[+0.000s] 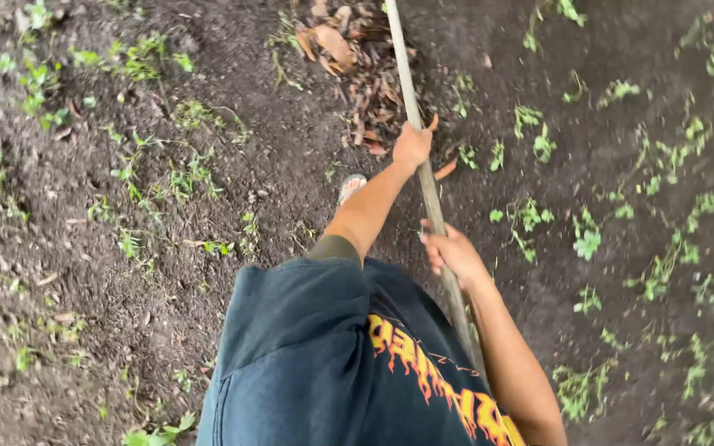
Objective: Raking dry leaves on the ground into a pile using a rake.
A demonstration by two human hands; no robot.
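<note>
Here, both hands grip the long pale wooden tool handle (423, 165), left hand (411, 145) ahead and right hand (452, 252) nearer the body, apparently mid-stroke over a heap of dry brown leaves (349, 58) on dark soil (208, 272).

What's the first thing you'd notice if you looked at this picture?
A long wooden pole slants up the middle, gripped by the left hand higher up and the right hand lower down. At its far end lies a pile of dry brown leaves on dark soil dotted with small green weeds.
</note>
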